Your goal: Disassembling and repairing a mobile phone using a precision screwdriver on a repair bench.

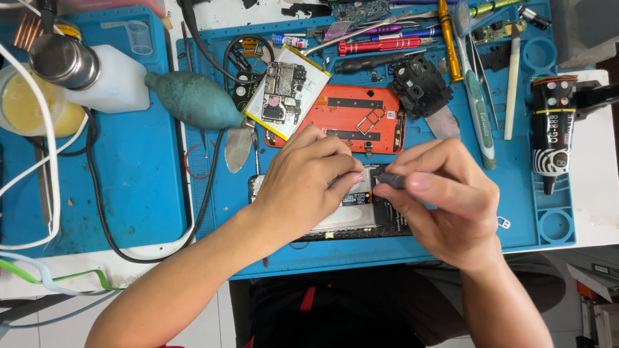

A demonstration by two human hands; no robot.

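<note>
Under both hands lies the opened phone (348,216); left hand (306,183) presses it, right hand (445,200) pinches a tool (391,180).

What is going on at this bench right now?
A person is bent over an opened phone lying on a blue work mat. The left hand presses down on the phone's exposed inside, while the right hand holds a dark, slim tool with its tip at the same spot. Just behind lie an orange back cover, a circuit board on a battery and a teal air blower.
</note>
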